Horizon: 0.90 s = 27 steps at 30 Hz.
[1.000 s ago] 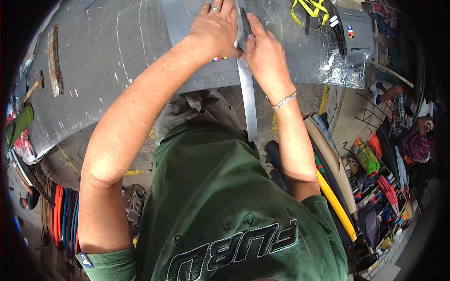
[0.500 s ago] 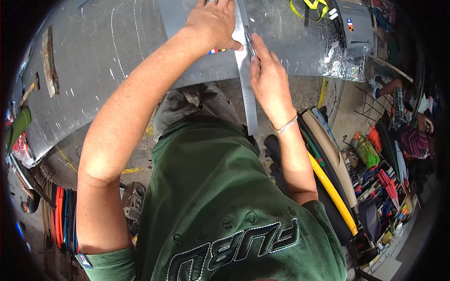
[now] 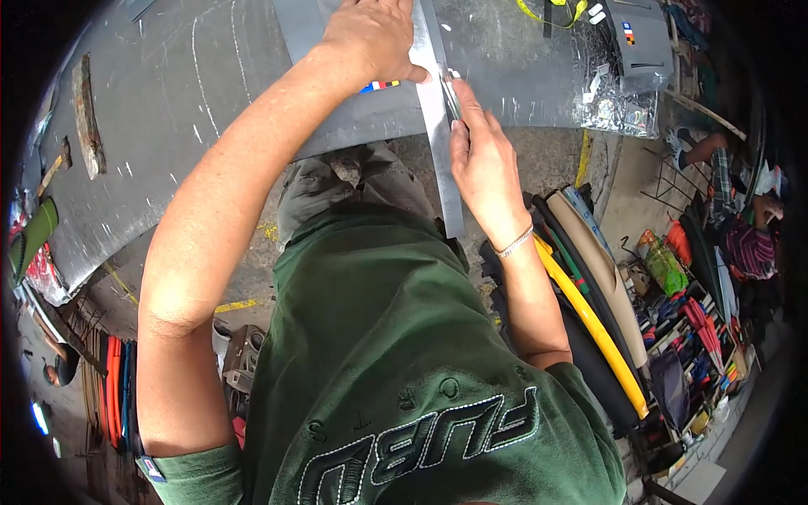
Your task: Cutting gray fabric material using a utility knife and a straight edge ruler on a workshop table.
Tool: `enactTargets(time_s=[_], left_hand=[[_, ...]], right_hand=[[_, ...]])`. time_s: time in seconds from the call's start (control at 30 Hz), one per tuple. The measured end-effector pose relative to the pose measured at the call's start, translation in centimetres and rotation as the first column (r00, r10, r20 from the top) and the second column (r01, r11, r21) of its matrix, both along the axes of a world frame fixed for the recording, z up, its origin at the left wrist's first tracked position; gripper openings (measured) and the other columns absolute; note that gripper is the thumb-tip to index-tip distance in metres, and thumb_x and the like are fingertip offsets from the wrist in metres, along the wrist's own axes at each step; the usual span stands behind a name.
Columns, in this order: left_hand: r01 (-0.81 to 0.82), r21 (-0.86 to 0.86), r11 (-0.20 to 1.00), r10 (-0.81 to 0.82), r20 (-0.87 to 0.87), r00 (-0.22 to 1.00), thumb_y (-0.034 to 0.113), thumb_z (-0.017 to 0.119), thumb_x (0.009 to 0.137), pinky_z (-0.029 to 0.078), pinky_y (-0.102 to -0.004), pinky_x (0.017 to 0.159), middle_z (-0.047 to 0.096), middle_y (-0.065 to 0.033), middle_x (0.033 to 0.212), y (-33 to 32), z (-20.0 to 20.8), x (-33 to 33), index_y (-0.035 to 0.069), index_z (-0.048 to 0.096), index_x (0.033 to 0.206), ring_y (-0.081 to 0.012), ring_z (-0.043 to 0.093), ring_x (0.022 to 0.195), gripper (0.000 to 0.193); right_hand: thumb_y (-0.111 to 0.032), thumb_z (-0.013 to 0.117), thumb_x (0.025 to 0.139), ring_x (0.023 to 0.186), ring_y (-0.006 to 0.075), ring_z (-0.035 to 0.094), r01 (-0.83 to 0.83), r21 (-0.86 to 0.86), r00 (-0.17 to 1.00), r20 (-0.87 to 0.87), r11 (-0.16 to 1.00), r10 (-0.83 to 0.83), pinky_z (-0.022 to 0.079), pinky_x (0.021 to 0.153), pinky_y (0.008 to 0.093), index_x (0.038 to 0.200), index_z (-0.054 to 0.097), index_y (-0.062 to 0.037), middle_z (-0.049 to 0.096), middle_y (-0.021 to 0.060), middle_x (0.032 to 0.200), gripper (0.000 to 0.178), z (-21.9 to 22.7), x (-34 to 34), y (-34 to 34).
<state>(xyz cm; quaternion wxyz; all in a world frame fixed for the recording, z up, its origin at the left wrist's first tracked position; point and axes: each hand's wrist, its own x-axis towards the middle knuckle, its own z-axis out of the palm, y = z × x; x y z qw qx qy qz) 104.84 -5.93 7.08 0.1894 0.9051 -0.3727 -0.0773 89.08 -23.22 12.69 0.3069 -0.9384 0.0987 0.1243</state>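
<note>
My left hand (image 3: 370,40) lies flat with its fingers stretched out over a long metal ruler (image 3: 436,126), its thumb on the ruler's face. The ruler rests on a grey sheet (image 3: 295,23) with a small coloured label, and its near end juts past the table edge toward my body. Closed around a slim silver utility knife (image 3: 452,99), my right hand (image 3: 486,164) is at the ruler's right side. The knife's tip is close to the ruler's edge; I cannot make out the blade itself.
The dark, scratched table (image 3: 160,109) carries a worn wooden strip (image 3: 87,114) at left. A yellow tape measure (image 3: 551,15) and another grey piece (image 3: 633,42) are at far right. Rolls of material (image 3: 593,311) stand beside my right arm. A seated person (image 3: 745,244) is at right.
My right hand has drawn the knife a little nearer to me along the ruler. My left hand still presses on the ruler. The whole view has shifted slightly.
</note>
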Motion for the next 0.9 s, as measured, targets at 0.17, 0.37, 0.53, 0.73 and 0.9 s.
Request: enactTargets(time_s=[0.17,0.37,0.53,0.73,0.9], left_hand=[[0.034,-0.063,0.997,-0.036,-0.025,0.999,0.064,0.077,0.077,0.02,-0.0457,0.127,0.022,-0.0292,0.165,-0.7,1.3,0.4,-0.014,0.028,0.153,-0.0399,0.017,0.156,0.119],[0.066,-0.18,0.981,-0.078,-0.059,0.995,0.068,0.075,0.076,0.021,-0.0505,0.126,0.019,-0.028,0.166,0.9,-0.6,-0.1,-0.013,0.025,0.155,-0.0458,0.016,0.155,0.123],[0.11,-0.166,0.98,-0.131,-0.121,0.984,0.075,0.073,0.074,0.023,-0.0525,0.125,0.02,-0.0281,0.166,1.6,0.5,0.9,-0.012,0.023,0.156,-0.0477,0.018,0.154,0.13],[-0.023,0.611,0.791,0.096,-0.087,0.992,0.079,0.072,0.071,0.025,-0.0521,0.124,0.021,-0.028,0.165,-3.7,4.4,0.7,-0.013,0.023,0.156,-0.0479,0.019,0.153,0.134],[0.023,0.204,0.979,-0.009,-0.07,0.998,0.078,0.073,0.071,0.025,-0.0522,0.124,0.022,-0.0279,0.165,-2.6,2.7,0.7,-0.013,0.023,0.155,-0.0481,0.02,0.153,0.134]], right_hand=[[-0.002,0.065,0.095,0.095,0.0134,0.059,0.27,0.376,0.957,-0.001,0.886,-0.292,0.053,0.082,0.0261,0.149,0.042,-0.0041,0.059,0.0119,0.128,0.059,-0.7,-0.5,-4.0],[0.006,0.062,0.09,0.091,0.0116,0.067,0.085,0.116,0.993,0.076,0.99,-0.094,0.054,0.077,0.0227,0.134,0.052,0.001,0.064,0.0085,0.119,0.046,2.8,-1.0,-12.1],[-0.012,0.078,0.093,0.088,0.0073,0.068,0.018,0.13,0.941,0.333,0.991,-0.061,0.052,0.075,0.0217,0.123,0.067,-0.0016,0.074,0.0025,0.104,0.034,5.7,3.6,-11.6],[-0.022,0.069,0.097,0.09,0.0146,0.067,-0.023,0.844,0.777,0.352,0.536,-0.521,0.052,0.077,0.0256,0.124,0.059,0.0003,0.071,0.0057,0.104,0.037,-4.6,11.6,-11.6],[-0.048,0.05,0.107,0.062,0.0128,0.055,0.194,0.901,0.81,0.077,0.389,-0.581,0.048,0.055,0.0274,0.127,0.055,-0.0077,0.056,0.0001,0.087,0.045,0.4,15.3,-5.1]])
